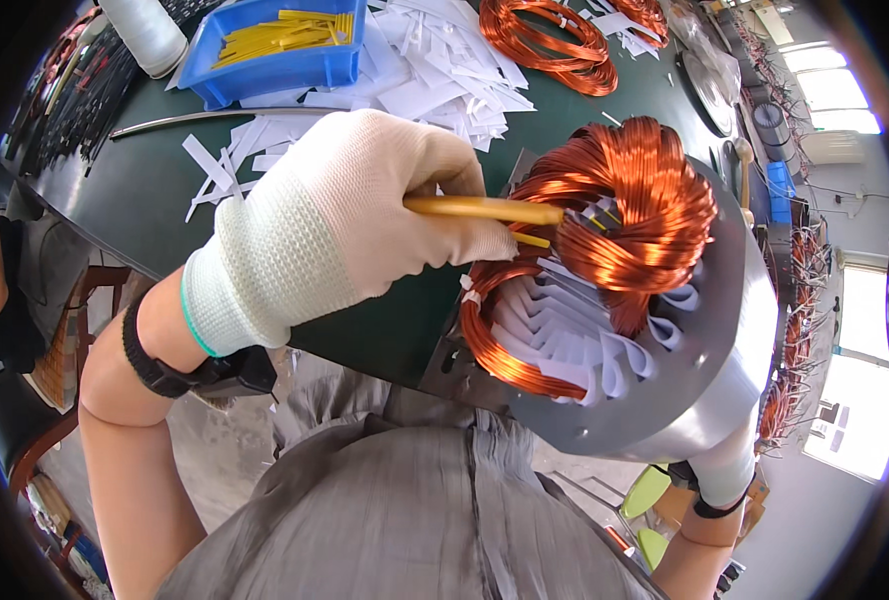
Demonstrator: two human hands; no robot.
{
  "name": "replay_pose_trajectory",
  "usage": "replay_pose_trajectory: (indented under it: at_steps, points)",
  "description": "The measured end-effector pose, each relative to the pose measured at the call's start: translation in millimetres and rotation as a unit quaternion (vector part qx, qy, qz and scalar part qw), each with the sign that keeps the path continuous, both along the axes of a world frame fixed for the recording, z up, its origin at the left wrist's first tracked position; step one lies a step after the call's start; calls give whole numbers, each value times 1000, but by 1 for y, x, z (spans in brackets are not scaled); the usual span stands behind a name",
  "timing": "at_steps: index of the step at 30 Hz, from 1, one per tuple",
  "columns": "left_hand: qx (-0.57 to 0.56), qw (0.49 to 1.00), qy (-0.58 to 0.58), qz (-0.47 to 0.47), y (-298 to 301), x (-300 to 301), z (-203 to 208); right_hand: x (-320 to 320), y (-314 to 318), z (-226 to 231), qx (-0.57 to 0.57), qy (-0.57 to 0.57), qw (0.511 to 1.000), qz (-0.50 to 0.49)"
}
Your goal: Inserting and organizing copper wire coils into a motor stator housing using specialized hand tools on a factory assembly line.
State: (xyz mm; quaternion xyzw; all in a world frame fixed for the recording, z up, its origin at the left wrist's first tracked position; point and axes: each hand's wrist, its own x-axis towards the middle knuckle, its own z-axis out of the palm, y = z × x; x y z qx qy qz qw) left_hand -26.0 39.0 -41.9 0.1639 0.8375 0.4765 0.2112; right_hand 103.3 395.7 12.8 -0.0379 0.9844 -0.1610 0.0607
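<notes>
In a white knit glove, my left hand point(355, 205) pinches a yellow-brown rod point(490, 208). A thin yellow strip point(532, 240) also shows at its fingertips. The rod's end points at a motor stator, whose grey metal housing point(680, 385) is tilted in front of me. Thick copper windings point(655, 225) bulge from its far side, and a looser tied copper coil point(510, 360) hangs at its near left. White paper slot liners point(575, 325) fan out around the bore. My gloved right hand point(730, 465) is at the housing's lower right; its fingers are hidden behind the metal.
A blue bin point(265, 85) of yellow strips stands on the dark green table point(145, 205). Beside it lie white paper pieces point(445, 75), a thread spool point(145, 35) and a curved metal rod point(205, 118). Copper wire coils point(550, 45) lie at the back. Another person sits at the left edge.
</notes>
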Motion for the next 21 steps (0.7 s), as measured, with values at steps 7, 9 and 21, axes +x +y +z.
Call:
replay_pose_trajectory:
  at_steps: [7,9,21]
  points:
    - [-5,1000,15,-27,4,1,1,-5,-8,-4,-103,-21,994,-32]
    - [-5,999,40,-36,6,-1,-4,0,-1,-13,-111,0,992,-51]
    - [-55,947,294,-118,12,-7,1,9,54,-16,44,-54,994,81]
